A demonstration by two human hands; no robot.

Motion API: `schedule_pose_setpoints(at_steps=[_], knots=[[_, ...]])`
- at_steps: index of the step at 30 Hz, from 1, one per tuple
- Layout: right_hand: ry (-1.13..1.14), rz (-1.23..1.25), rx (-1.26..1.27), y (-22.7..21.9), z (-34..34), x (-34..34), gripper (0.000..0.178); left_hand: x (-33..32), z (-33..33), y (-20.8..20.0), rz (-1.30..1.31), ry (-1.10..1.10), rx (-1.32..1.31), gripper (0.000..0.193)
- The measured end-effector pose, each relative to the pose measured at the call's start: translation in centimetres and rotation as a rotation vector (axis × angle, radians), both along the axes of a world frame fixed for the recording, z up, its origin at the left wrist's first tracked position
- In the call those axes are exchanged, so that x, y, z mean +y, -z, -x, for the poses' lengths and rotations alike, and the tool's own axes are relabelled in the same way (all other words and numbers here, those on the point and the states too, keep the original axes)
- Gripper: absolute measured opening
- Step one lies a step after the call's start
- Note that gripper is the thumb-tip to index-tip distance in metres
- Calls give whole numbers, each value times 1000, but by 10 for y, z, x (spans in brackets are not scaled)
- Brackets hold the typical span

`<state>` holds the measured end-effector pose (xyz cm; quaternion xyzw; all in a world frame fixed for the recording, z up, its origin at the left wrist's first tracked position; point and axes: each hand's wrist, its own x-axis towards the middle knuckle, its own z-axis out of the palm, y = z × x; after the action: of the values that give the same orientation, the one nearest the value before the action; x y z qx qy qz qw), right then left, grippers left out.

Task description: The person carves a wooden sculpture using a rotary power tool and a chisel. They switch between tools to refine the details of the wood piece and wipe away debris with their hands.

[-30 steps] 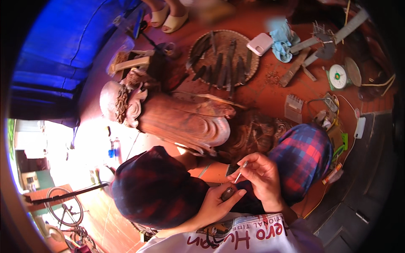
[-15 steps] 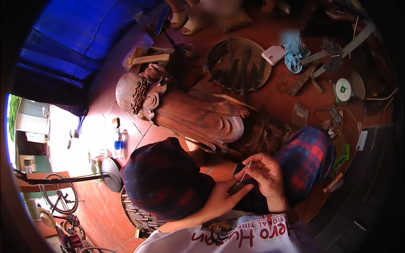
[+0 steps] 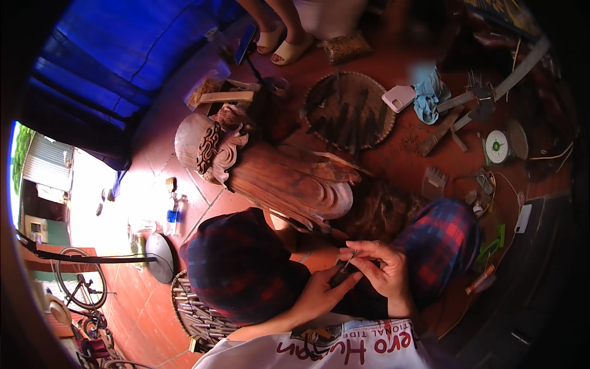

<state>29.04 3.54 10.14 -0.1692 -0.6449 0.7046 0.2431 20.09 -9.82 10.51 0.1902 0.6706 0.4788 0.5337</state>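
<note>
My left hand point(image 3: 321, 290) is wrapped round the dark handle of a slim carving chisel point(image 3: 348, 265), low between my knees. With thumb and fingertips, my right hand point(image 3: 387, 270) pinches at the chisel's thin metal blade; anything small between those fingers is hidden. Beyond my hands a large reddish-brown wood carving point(image 3: 276, 178) lies on its side, with smooth flowing folds and a paler end of curled relief at the left. By my left knee stands a round basket point(image 3: 177, 307) full of carving tools.
A woven tray point(image 3: 388, 129) of dark pieces lies beyond the carving. Right of it are a pale phone point(image 3: 399, 97), a blue cloth point(image 3: 430, 98) and a dial scale point(image 3: 498, 146). At left are a water bottle point(image 3: 174, 215) and a round stand base point(image 3: 161, 258). Another person's sandalled feet point(image 3: 292, 49) stand at the back.
My right fingers have come down along the blade, closer to my left hand, and the blade shows less. The view has tilted slightly, showing more of the person at the back.
</note>
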Motion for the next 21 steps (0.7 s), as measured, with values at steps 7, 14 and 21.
schedule_pose_setpoints(at_steps=[7,14,21], knots=[[9,-79,73,-3,3,3,25,-4,1,8,22,-5,-99,32],[-64,23,-21,-5,0,9,21,-9,3,10,58,100,-173,32],[22,289,95,-4,6,7,15,-4,3,-3,-101,116,-220,44]])
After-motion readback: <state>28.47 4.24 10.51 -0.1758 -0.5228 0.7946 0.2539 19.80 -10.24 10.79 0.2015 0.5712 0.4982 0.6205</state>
